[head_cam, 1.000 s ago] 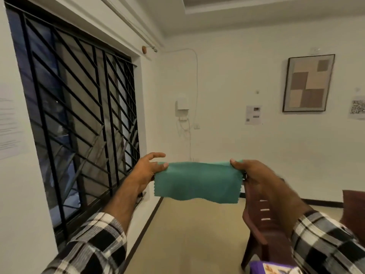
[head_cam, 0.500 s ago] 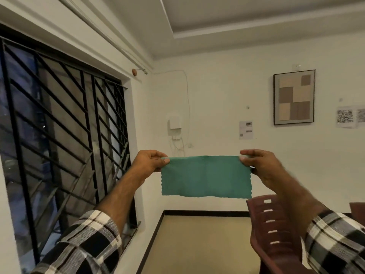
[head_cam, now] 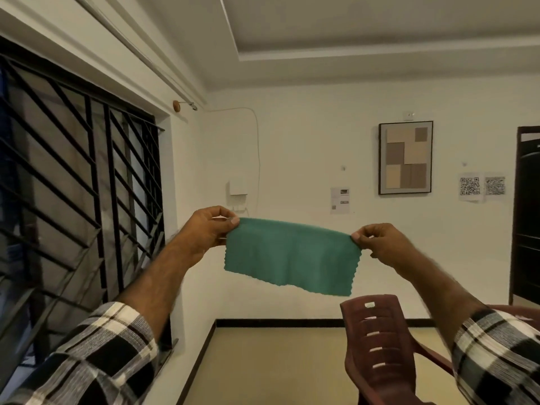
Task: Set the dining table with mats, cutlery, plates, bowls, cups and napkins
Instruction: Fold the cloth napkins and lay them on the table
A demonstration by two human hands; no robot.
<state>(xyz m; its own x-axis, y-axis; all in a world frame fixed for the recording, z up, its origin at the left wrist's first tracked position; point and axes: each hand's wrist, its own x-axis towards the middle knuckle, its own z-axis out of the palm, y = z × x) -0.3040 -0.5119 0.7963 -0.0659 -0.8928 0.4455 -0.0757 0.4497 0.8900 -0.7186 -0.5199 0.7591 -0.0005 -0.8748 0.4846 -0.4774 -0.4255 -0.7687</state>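
A green cloth napkin with zigzag-cut edges hangs spread out in the air in front of me, its top edge sloping down to the right. My left hand pinches its upper left corner between thumb and fingers. My right hand pinches the upper right corner the same way. The napkin looks folded in half, and its lower edge hangs free. No table, plates or cutlery are in view.
A dark red plastic chair stands below my right arm. A barred window fills the left wall. A framed picture and paper sheets hang on the far white wall; a dark doorway is at the right.
The view has tilted upward, so the ceiling shows more and the floor less. Both hands have kept their pinch on the napkin and raised it, the right corner now lower than the left.
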